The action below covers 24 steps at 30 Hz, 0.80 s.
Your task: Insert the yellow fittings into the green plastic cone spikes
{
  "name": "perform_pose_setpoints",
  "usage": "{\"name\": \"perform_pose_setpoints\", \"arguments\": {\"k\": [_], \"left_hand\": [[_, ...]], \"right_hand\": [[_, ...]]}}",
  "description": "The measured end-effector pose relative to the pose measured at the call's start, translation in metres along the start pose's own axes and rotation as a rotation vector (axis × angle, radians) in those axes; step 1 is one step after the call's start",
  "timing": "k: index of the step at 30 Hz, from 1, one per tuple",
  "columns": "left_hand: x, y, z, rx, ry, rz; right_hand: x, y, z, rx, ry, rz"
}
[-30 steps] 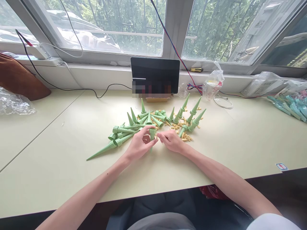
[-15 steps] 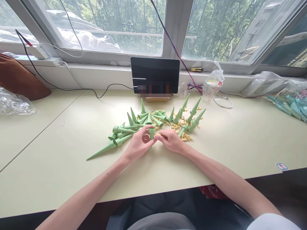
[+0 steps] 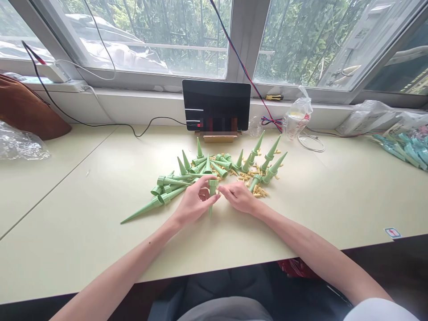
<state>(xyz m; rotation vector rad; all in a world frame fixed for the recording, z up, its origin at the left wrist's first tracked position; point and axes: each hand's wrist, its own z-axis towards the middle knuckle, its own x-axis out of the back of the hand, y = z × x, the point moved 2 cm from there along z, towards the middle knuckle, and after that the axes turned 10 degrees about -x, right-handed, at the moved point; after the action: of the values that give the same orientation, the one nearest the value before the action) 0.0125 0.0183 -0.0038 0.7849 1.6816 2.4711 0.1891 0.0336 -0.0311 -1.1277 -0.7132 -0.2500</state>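
Note:
My left hand (image 3: 192, 199) is closed around a green plastic watering spike (image 3: 212, 189), its collar up and its tip pointing down over the table. My right hand (image 3: 239, 196) pinches at the spike's right side, close to the collar. A pale bit at its fingertips looks like a small yellow valve, mostly hidden by the fingers. Behind my hands lies a pile of green spikes (image 3: 174, 180), some lying and others standing tip up. Several loose yellow valves (image 3: 260, 191) are scattered at the right of the pile.
A dark tablet (image 3: 216, 104) leans on a brown stand (image 3: 219, 139) behind the pile. Black cable runs left from it. Clear plastic bags (image 3: 297, 118) lie at the back right, turquoise pieces (image 3: 406, 149) at the far right. A brown bag (image 3: 30, 107) rests at the left.
My right fingertips have drawn slightly closed, and the yellow valve seen between my hands is now mostly covered. The held spike has shifted slightly right.

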Motion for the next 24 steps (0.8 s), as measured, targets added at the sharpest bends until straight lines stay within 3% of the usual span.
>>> {"name": "perform_pose_setpoints", "arguments": {"k": [11,24], "left_hand": [[0.0026,-0.0023,0.0014,0.046,0.030,-0.022],[0.0005,-0.0051,-0.0004,0.001,0.014,0.012]], "right_hand": [[0.0001,-0.0001,0.0001,-0.006,0.081,0.037],[-0.0008,0.0030,-0.0002,0.002,0.040,-0.023]]}}
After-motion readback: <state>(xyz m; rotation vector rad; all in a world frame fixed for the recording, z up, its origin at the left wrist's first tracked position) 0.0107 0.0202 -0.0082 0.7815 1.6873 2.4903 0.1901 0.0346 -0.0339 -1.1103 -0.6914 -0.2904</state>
